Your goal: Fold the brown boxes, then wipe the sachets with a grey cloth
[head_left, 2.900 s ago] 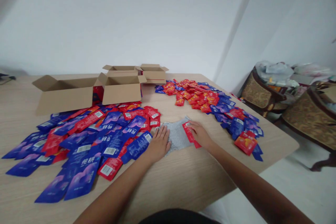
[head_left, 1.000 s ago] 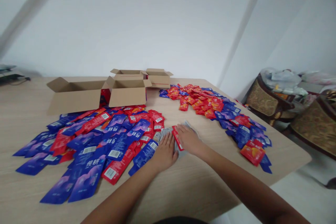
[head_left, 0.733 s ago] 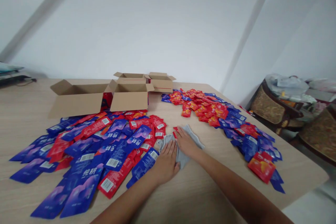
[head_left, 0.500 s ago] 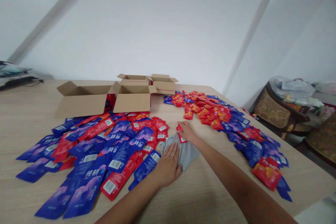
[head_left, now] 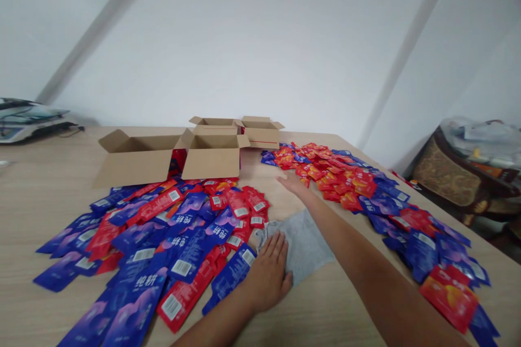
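Left hand (head_left: pixel 269 270) flat, fingers spread, pressing grey cloth (head_left: pixel 303 244) on wooden table (head_left: pixel 44 184); right hand (head_left: pixel 292 182) reaching, open, empty, beside red and blue sachet pile (head_left: pixel 358 187)

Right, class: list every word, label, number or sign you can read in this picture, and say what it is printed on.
"纯耕", or close to it: white characters, seen upside down, on a blue sachet at the front of the left heap.
White characters on other blue sachets: too blurred to read.
Barcode labels on red sachets: digits too small.
Cardboard boxes: no print visible.
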Action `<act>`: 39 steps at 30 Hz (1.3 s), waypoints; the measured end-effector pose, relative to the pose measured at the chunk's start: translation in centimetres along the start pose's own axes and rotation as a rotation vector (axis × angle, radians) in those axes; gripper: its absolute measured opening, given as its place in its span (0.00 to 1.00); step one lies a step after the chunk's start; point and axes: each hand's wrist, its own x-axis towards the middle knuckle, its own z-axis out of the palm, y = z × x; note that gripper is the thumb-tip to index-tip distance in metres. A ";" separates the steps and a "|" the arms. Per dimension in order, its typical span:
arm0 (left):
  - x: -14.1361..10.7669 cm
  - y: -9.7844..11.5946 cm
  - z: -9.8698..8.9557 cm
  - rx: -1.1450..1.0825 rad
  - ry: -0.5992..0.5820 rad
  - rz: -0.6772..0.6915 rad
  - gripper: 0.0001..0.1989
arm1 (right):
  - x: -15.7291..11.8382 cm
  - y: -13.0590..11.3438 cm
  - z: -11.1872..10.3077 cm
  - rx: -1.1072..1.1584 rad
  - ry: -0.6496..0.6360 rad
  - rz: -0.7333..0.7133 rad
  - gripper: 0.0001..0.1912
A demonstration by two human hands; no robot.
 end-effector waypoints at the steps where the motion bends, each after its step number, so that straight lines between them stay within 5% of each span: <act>1: 0.0 0.0 -0.1 0.001 -0.006 0.000 0.33 | -0.1 1.1 -0.1 -0.022 0.042 0.082 0.24; 5: 0.1 -0.1 -0.3 0.017 -0.002 0.017 0.32 | -0.7 5.3 0.2 -0.073 0.193 0.352 0.26; 9: 0.2 -0.1 -0.3 0.030 0.030 0.039 0.31 | -0.2 6.7 0.0 0.007 0.165 0.397 0.25; 14: 0.5 -0.2 -0.3 0.036 0.055 0.020 0.26 | -1.8 5.7 -0.9 0.160 0.074 0.303 0.16; 19: 0.6 -0.4 0.6 0.040 0.103 0.006 0.29 | -11.5 4.5 -0.6 0.302 0.048 0.069 0.21; 24: 0.8 -0.4 1.3 0.075 0.136 -0.047 0.34 | -18.8 3.0 0.0 -0.160 0.042 -0.095 0.24; 28: 1.0 -0.4 1.2 0.124 0.112 -0.022 0.31 | -19.2 1.3 1.3 -0.332 -0.052 -0.176 0.26; 32: 1.0 -0.4 1.0 0.152 0.102 -0.030 0.32 | -19.4 2.8 1.7 -0.375 -0.066 -0.208 0.27; 39: 0.9 -0.3 0.7 0.162 0.084 -0.051 0.31 | -21.1 7.6 -2.8 -0.484 -0.056 -0.166 0.24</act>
